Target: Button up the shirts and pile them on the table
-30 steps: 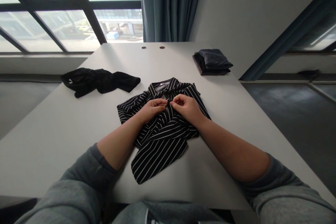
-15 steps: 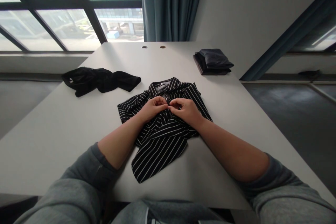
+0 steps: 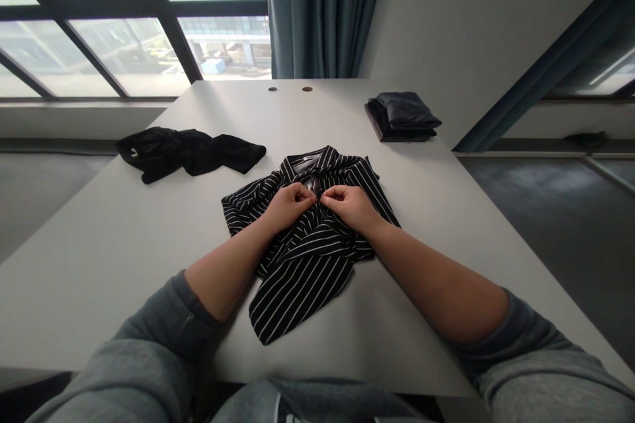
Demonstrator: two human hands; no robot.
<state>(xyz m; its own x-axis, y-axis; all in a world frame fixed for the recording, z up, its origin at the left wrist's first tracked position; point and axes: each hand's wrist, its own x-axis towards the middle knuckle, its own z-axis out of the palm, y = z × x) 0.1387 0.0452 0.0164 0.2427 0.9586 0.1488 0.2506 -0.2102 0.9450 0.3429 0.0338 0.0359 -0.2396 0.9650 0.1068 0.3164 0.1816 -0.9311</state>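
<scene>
A black shirt with white stripes (image 3: 302,291) lies bunched on the white table, its collar facing away from me and one part spread toward me. Both my hands meet over its front opening, below the collar. My left hand (image 3: 290,205) pinches the fabric edge between thumb and fingers. Close beside it, my right hand (image 3: 351,207) pinches the shirt's edge from the other side, fingertips nearly touching the left ones. Any button between the fingertips is too small to make out.
A crumpled black garment (image 3: 198,152) lies on the table's left side. Folded dark clothes (image 3: 404,115) are stacked at the back right edge. The white table (image 3: 124,264) reaches toward a window and a blue curtain (image 3: 325,13). Two round cable holes sit near its far edge.
My right hand's fingers have drawn closer together into a tighter pinch, and the fingertips of both hands have shifted slightly. The shirt and other clothes stay in place.
</scene>
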